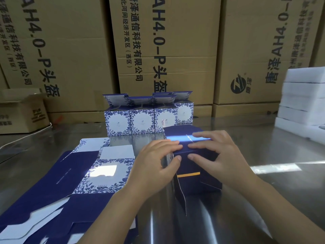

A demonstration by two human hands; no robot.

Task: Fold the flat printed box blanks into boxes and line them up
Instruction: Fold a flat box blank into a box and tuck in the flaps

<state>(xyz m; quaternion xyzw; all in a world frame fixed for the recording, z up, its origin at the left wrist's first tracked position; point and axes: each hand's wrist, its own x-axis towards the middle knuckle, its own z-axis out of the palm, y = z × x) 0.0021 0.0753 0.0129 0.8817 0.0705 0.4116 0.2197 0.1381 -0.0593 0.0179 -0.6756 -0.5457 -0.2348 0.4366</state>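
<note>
Both hands square up a half-formed box on the table, with the finished row waiting behind.

Nearest, on the steel table (263, 199), a loose flap (181, 196) hangs unfolded toward the person, so this end is probably not closed yet. Just above it the left hand (154, 164) and right hand (219, 155) both grasp the dark blue box (191, 166), with fingers laid over its top panel and thumbs against the near face, seemingly to press the crease square. Beside the left hand lie the flat blanks (98, 171), stacked within easy reach for the next pick. Farther back stand the finished boxes (142, 118), side by side with top flaps up, leaving room for this one. Behind them rise brown cartons (175, 41), and white foam pieces (302, 99) are stacked at the right.
</note>
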